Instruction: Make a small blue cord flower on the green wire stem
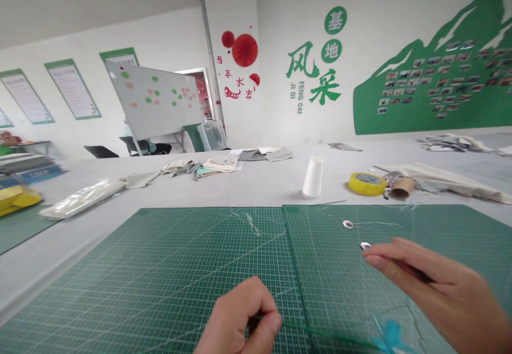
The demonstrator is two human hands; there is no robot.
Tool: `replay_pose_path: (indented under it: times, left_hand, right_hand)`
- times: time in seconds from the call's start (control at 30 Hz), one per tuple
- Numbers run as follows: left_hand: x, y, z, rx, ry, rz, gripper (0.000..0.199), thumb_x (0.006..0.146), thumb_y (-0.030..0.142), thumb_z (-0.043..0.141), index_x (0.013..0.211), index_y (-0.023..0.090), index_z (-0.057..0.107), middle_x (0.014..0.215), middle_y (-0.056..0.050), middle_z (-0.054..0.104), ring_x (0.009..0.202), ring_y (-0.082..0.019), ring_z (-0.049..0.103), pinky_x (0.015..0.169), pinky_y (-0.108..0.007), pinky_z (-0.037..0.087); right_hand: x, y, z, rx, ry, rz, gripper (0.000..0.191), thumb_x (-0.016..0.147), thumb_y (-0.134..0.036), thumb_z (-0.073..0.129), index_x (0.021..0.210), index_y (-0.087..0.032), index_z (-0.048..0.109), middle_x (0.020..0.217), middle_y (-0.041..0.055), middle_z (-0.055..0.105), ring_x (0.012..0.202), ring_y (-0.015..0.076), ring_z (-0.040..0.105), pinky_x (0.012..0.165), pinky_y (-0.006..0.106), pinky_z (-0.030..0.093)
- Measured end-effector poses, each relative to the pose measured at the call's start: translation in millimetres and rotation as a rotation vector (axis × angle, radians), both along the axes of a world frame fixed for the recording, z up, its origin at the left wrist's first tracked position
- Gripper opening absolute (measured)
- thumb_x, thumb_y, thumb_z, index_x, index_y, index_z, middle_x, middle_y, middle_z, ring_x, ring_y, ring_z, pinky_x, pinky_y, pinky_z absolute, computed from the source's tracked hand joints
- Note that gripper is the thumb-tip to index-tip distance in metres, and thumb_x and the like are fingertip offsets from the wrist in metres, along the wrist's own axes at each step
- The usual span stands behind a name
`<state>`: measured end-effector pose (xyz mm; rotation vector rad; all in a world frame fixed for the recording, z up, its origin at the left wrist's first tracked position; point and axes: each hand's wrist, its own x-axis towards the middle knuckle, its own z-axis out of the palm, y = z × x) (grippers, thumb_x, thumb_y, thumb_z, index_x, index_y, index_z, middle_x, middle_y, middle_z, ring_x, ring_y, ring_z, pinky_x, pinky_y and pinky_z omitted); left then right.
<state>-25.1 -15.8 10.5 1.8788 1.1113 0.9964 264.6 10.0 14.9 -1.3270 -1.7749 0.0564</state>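
Observation:
My left hand point(244, 316) is closed in a pinch over the green cutting mat point(180, 268), low in the centre. What its fingers hold is hidden; a thin green strand runs from near it toward a blue ribbon-like piece point(390, 335) at the bottom right. To the right, my right hand point(436, 284) has thumb and forefinger pressed together at a small white-rimmed dark piece point(365, 246). A similar small piece point(348, 225) with a white thread lies on the mat just beyond. Loose white threads point(252, 224) lie farther left.
Beyond the mats stand a white thread cone point(313, 178), a yellow tape roll point(367, 183) and a brown cardboard tube point(402, 187). Fabric pieces point(216, 165) lie farther back. At the left are a plastic-wrapped bundle point(84, 198) and a yellow packet point(18, 198).

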Motion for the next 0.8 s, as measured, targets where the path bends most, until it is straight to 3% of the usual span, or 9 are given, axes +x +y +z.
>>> replay_pose_path:
  times: [0.1,0.23,0.33,0.43,0.5,0.57,0.67,0.73,0.8]
  left_hand:
    - [-4.9,0.6,2.0,-0.200,-0.147,-0.139,0.025,0.086,0.031,0.054,0.065,0.018,0.047,0.065,0.000,0.048,0.057,-0.012,0.040,0.054,-0.024,0.030]
    - [-5.7,-0.1,4.9,-0.444,-0.459,-0.190,0.037,0.083,0.049,0.062,0.069,0.016,0.052,0.072,0.000,0.054,0.049,-0.006,0.039,0.049,-0.020,0.029]
    - [-2.1,0.0,4.7,-0.517,-0.712,-0.150,0.036,0.077,0.045,0.072,0.068,0.015,0.055,0.088,-0.003,0.059,0.047,-0.002,0.044,0.046,-0.018,0.031]
    - [3.1,1.3,4.5,-0.626,-0.867,-0.127,0.032,0.075,0.040,0.077,0.068,0.014,0.058,0.076,-0.002,0.061,0.049,-0.005,0.050,0.045,-0.016,0.035]
    - [6.7,2.7,4.3,-0.652,-0.952,-0.088,0.032,0.073,0.037,0.079,0.065,0.013,0.059,0.065,0.001,0.059,0.051,-0.006,0.052,0.048,-0.016,0.038]
    - [10.0,4.2,3.1,-0.639,-1.021,-0.030,0.032,0.069,0.034,0.083,0.063,0.013,0.058,0.066,0.001,0.059,0.055,-0.007,0.053,0.051,-0.016,0.040]
    - [12.6,6.1,-2.7,-0.638,-1.042,0.020,0.032,0.067,0.033,0.084,0.064,0.013,0.059,0.068,0.000,0.060,0.057,-0.007,0.054,0.051,-0.016,0.041]
    - [11.6,7.0,-8.6,-0.635,-1.010,0.023,0.034,0.068,0.037,0.083,0.065,0.013,0.059,0.064,0.001,0.059,0.051,-0.006,0.050,0.045,-0.015,0.037]
    - [8.6,7.7,-13.9,-0.630,-0.965,0.028,0.036,0.070,0.042,0.080,0.067,0.014,0.058,0.056,0.003,0.054,0.042,-0.004,0.040,0.039,-0.014,0.029]
  right_hand:
    - [-1.7,12.7,-10.8,-0.225,0.042,0.085,0.024,0.082,-0.046,0.060,0.078,-0.026,0.073,0.072,0.0005,0.072,0.064,0.0181,0.065,0.053,0.024,0.050]
    - [-22.5,17.5,-32.4,-0.472,0.002,0.201,0.030,0.089,-0.042,0.051,0.078,-0.021,0.069,0.063,-0.0010,0.064,0.058,0.0150,0.057,0.054,0.025,0.045]
    - [-39.3,17.9,-45.2,-0.538,-0.048,0.301,0.028,0.089,-0.033,0.051,0.068,-0.019,0.065,0.056,-0.0032,0.058,0.054,0.0131,0.054,0.051,0.023,0.042]
    - [-45.6,17.6,-50.9,-0.542,-0.095,0.334,0.026,0.084,-0.023,0.053,0.060,-0.019,0.064,0.055,-0.0017,0.061,0.055,0.0150,0.057,0.052,0.025,0.045]
    - [-46.2,15.6,-48.5,-0.416,-0.118,0.286,0.019,0.082,-0.022,0.055,0.072,-0.021,0.072,0.074,0.0041,0.070,0.074,0.0219,0.065,0.066,0.033,0.052]
    - [-50.9,10.8,-42.4,-0.217,-0.124,0.220,0.027,0.081,-0.025,0.059,0.104,-0.023,0.072,0.110,0.0108,0.070,0.108,0.0308,0.060,0.089,0.047,0.049]
    - [-76.5,-1.0,-35.5,-0.167,-0.007,0.258,0.052,0.086,-0.030,0.057,0.137,-0.026,0.049,0.141,0.0111,0.052,0.131,0.0297,0.044,0.104,0.051,0.039]
    - [-103.5,-9.3,-36.6,-0.304,0.182,0.387,0.046,0.089,-0.032,0.053,0.134,-0.028,0.048,0.134,0.0099,0.058,0.122,0.0253,0.054,0.098,0.043,0.047]
    - [-129.3,-16.3,-41.3,-0.435,0.414,0.477,0.035,0.091,-0.032,0.048,0.125,-0.025,0.050,0.105,0.0073,0.071,0.079,0.0179,0.071,0.067,0.029,0.058]
